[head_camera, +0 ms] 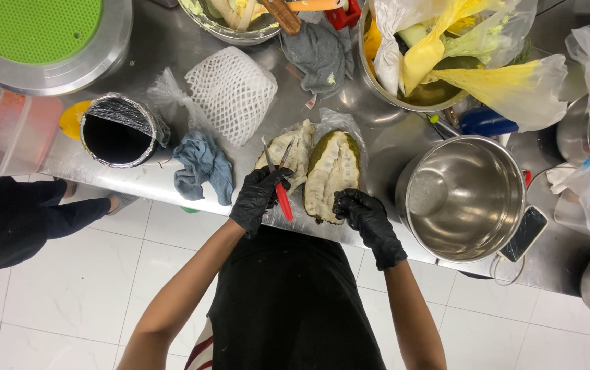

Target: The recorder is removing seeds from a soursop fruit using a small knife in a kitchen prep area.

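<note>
Left hand, black glove: fingers curled tight around red-handled scissors, metal blades pointing far, over the left half of the split green fruit. Right hand, black glove: fingers bent, gripping the near end of the right fruit half, thumb side on the rind. Both halves lie cut side up on the near edge of the stainless steel table; pale, lumpy flesh, thin green skin. Both forearms bare, elbows out, wrists angled inward toward the fruit. Crumpled blue cloth just left of the left hand. White foam net sleeve farther back. Empty shiny steel pot just right of the right hand.
</note>
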